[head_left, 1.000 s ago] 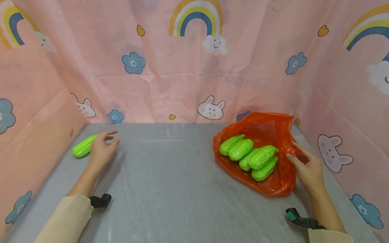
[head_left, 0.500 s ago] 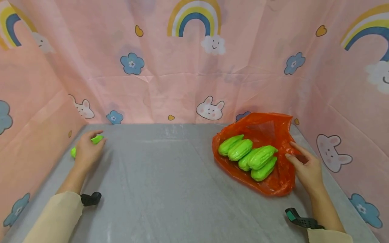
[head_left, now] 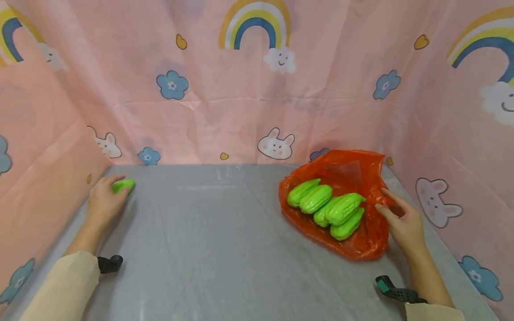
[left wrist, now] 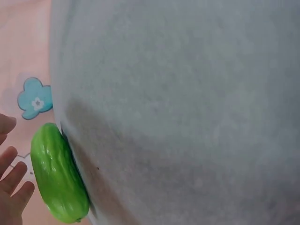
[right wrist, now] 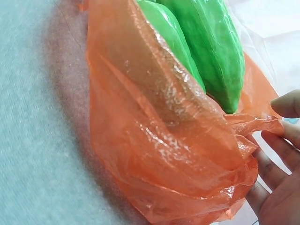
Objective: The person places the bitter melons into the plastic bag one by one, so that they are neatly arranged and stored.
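Observation:
At the far left of the table lies a single glossy green, ridged vegetable (left wrist: 58, 173), shaped like a bitter melon. My left hand (head_left: 105, 200) is over it in the head view, hiding most of it. The left wrist view shows that hand's fingers (left wrist: 13, 178) spread beside the vegetable, with a gap between. On the right, an orange plastic bag (head_left: 375, 232) lies with its mouth spread. Several matching green vegetables (head_left: 344, 208) rest inside. My right hand (head_left: 405, 225) pinches the bag's edge between thumb and fingers.
The grey table (head_left: 209, 249) has pink cloth walls (head_left: 225, 102) printed with rainbows, rabbits and flowers on the left, back and right. Black straps (head_left: 109, 264) with camera mounts sit on both wrists.
My left hand has moved left and slightly down, from the right side of the lone vegetable to over it. My right hand keeps its pinch on the bag, and the bag stays put.

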The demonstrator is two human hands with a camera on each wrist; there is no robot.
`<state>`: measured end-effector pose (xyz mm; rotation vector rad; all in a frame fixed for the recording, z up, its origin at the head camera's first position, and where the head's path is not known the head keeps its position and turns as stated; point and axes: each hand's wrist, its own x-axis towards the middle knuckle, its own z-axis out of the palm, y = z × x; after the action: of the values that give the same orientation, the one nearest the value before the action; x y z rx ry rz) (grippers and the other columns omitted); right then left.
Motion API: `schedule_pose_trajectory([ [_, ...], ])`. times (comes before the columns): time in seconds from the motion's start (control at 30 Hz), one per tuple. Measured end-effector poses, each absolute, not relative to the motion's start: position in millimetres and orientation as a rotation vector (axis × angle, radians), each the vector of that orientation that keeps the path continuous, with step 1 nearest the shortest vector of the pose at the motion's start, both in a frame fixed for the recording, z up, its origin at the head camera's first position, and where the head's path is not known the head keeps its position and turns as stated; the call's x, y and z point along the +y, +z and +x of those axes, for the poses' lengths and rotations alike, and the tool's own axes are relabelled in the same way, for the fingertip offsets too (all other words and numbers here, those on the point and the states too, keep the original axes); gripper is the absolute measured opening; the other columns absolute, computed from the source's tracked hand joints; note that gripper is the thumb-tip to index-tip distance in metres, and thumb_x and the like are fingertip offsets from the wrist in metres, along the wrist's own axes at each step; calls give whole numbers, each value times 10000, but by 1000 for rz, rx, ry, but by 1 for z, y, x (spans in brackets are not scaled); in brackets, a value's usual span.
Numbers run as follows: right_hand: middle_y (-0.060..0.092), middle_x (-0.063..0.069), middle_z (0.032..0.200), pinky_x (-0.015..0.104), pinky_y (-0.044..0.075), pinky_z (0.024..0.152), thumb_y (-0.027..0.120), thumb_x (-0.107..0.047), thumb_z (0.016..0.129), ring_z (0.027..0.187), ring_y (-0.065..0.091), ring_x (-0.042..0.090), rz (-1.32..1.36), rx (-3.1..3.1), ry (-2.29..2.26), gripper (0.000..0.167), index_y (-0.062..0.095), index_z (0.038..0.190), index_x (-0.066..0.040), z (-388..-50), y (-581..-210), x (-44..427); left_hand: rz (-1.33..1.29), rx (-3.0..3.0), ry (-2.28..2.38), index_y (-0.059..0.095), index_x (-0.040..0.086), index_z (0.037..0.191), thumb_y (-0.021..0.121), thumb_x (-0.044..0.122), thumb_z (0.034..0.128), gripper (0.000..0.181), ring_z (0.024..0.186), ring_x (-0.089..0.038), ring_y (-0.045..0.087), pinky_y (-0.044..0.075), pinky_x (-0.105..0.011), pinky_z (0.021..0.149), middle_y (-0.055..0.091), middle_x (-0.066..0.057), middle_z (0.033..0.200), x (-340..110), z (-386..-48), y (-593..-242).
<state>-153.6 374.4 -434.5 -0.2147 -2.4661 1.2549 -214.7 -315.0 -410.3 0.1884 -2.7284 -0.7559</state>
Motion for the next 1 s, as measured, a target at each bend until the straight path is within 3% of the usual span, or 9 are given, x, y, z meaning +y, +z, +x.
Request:
schedule_pose_trajectory([
  [0.2,500,-373,1142,-14,434,749,633,-258,998,908,510,-164,-214,-2461,1260,502,539,1463,-93,-152,-434,375,171,-2773,-733,571,-52,1365,595,164,968,452,1167,-466,511,411,-600,899,518,-355,1379,-321,-217,-416],
  [0.53,543,-251,1224,-7,435,743,601,-324,1010,934,493,-125,-265,-2492,1229,504,526,1485,-173,-149,-432,374,144,-2821,-722,541,-91,1368,597,101,941,471,1275,-573,433,352,-708,1021,472,-404,1387,-337,-217,-422],
  [1.0,555,-225,1264,-8,439,750,597,-323,1013,959,492,-148,-256,-2496,1232,504,522,1488,-172,-147,-426,376,67,-2844,-569,609,-44,1305,630,-3,887,421,1235,-602,454,372,-721,977,509,-376,1363,-342,-218,-425],
])
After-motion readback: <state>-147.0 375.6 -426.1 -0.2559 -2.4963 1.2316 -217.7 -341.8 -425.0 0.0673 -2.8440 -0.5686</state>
